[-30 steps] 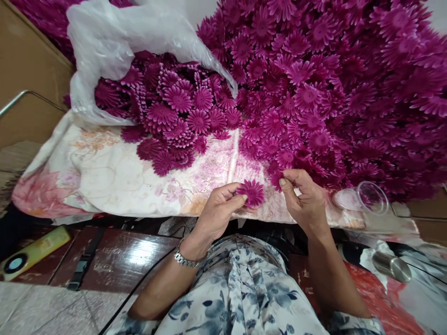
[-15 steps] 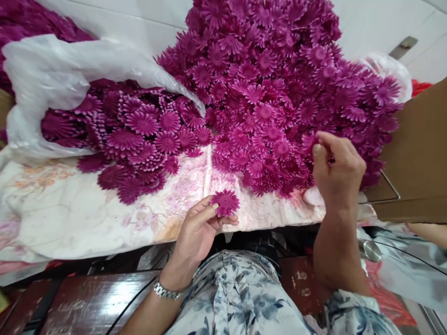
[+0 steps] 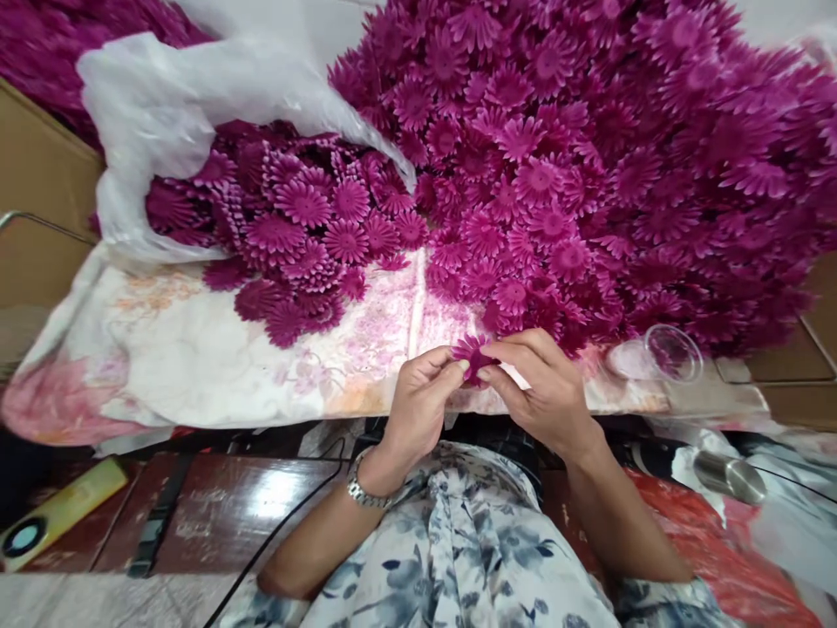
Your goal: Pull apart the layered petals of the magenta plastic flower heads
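Observation:
Between my two hands, just above the cloth's front edge, is a magenta artificial flower (image 3: 472,351) with many narrow petals. Thumb and fingers of my left hand (image 3: 418,401) pinch it from the left. On the other side, my right hand (image 3: 546,397) has its thumb and fingertips closed at the flower's right edge. Whether a second flower layer sits between them is hard to make out. A large heap of loose magenta flowers (image 3: 542,179) rises behind my hands. Stacked flowers (image 3: 304,205) spill from a white plastic bag (image 3: 150,96) at the left.
A floral cloth (image 3: 196,349) covers the work surface. At right stands a clear round plastic container (image 3: 673,353) beside a cardboard box (image 3: 785,362). Another cardboard box (image 3: 43,183) is at far left. Below lie a yellow object (image 3: 65,515) and a metal cylinder (image 3: 729,478).
My right hand has come from the heap's right side to the flower in my left hand. The view has shifted, with the clear container now visible.

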Available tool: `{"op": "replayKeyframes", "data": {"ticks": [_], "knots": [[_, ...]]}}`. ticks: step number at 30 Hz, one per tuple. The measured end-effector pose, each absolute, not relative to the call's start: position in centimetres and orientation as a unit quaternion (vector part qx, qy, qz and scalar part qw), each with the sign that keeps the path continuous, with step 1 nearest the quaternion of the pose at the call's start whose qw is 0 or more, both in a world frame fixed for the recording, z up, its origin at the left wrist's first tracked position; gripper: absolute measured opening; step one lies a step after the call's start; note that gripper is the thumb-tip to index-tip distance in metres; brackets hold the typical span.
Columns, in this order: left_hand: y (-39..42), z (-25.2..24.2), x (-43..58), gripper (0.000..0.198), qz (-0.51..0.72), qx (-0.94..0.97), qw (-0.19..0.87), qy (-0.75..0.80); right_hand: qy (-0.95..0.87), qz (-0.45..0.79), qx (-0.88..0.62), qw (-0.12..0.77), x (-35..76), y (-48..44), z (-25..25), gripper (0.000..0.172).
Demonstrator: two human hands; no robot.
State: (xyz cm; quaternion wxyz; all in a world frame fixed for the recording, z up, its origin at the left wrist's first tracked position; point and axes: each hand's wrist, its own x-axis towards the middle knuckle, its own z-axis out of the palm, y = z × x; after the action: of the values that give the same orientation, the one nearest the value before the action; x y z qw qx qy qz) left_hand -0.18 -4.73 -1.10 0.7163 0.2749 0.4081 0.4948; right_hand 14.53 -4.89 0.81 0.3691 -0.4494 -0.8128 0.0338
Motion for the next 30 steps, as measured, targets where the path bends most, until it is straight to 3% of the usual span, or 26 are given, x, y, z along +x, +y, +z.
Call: {"op": "replayKeyframes", "data": {"ticks": [4,14,23,30], "knots": [[-5.1,-1.6,-0.4,0.016,0.493,0.273,0.725,0.397,-0.819,0.069,-0.443,0.359,13.6,-4.6,-0.4,0.003],[-5.6,-3.1,-1.2,0.021,0.469,0.345,0.699,0.416,-0.776,0.170,-0.456,0.401,13.4,-5.1,-0.5,0.008],[-5.9,-2.8,-1.2,0.022,0.480,0.296,0.713,0.416,-0.784,0.127,-0.469,0.386,12.9,-5.5,-0.9,0.012],[-6.0,-3.3,-1.6,0.019,0.492,0.313,0.700,0.413,-0.777,0.161,-0.474,0.382,12.8,-5.6,-0.6,0.012]]}}
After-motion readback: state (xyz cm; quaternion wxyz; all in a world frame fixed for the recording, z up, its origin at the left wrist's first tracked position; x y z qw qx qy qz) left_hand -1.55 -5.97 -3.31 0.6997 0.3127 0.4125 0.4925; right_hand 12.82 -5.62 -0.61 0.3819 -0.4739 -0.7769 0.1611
